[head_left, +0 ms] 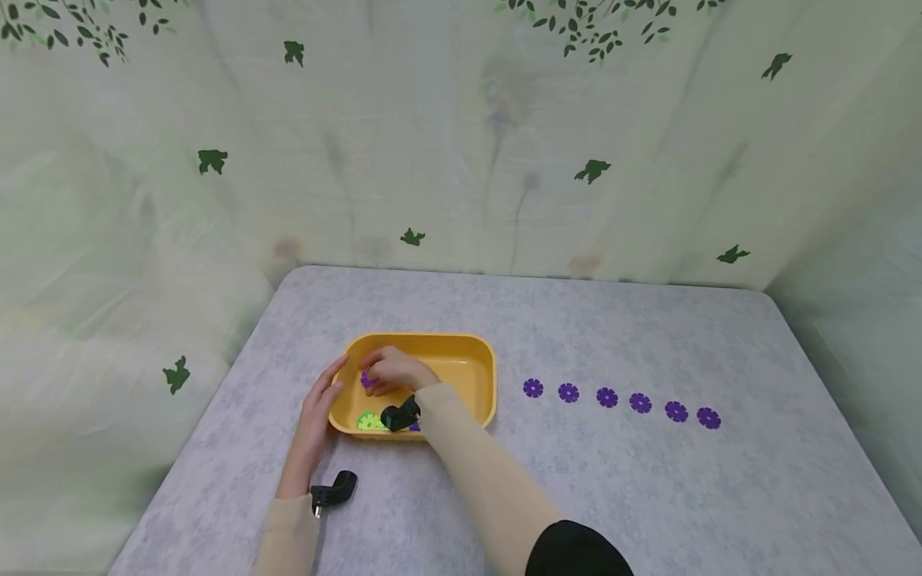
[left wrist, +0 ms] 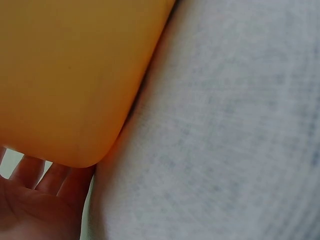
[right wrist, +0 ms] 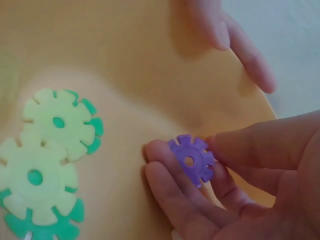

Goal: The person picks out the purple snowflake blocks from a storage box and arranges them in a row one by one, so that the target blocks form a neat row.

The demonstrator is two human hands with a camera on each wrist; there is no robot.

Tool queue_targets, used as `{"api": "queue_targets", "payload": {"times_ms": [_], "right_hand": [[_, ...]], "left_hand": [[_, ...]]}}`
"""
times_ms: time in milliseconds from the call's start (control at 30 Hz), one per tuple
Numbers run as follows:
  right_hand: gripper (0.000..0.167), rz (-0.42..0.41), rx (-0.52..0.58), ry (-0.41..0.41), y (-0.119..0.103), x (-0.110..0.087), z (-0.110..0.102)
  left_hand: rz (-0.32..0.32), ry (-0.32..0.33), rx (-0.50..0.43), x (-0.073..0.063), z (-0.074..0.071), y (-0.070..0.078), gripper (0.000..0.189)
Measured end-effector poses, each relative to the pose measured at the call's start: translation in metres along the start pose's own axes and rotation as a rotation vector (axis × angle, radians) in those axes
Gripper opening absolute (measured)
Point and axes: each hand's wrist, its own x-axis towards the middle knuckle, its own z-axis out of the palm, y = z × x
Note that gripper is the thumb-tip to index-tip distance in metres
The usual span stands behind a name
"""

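My right hand is inside the yellow tray and pinches a small purple notched disc between thumb and fingers. Against the tray's left side rests my left hand, fingers extended along its wall and rim; the left wrist view shows part of the palm beside the tray. Pale yellow-green notched discs lie in the tray with darker green ones partly underneath. A bit of purple shows near the tray's front wall, mostly hidden by the right wrist camera.
Several purple notched discs form a spaced, slightly slanting row on the grey table, right of the tray. Behind the table hangs a pale curtain with leaf and bird prints.
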Motion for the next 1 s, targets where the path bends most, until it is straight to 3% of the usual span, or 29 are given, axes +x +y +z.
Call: {"api": "queue_targets", "payload": {"times_ms": [200, 500, 800, 1000], "right_hand": [[0.012, -0.005, -0.136, 0.021, 0.004, -0.001, -0.001], [0.017, -0.106, -0.136, -0.071, -0.001, -0.012, -0.036], [0.018, -0.181, -0.094, -0.067, -0.005, -0.056, -0.091], [0.018, -0.197, -0.046, -0.008, 0.013, -0.095, -0.136]], "left_hand": [[-0.015, 0.004, -0.010, -0.001, 0.003, 0.002, 0.046], [-0.056, -0.002, -0.034, -0.006, 0.005, 0.019, 0.046], [-0.094, -0.010, -0.020, -0.013, 0.011, 0.039, 0.046], [-0.099, -0.008, -0.001, -0.013, 0.010, 0.039, 0.046]]}}
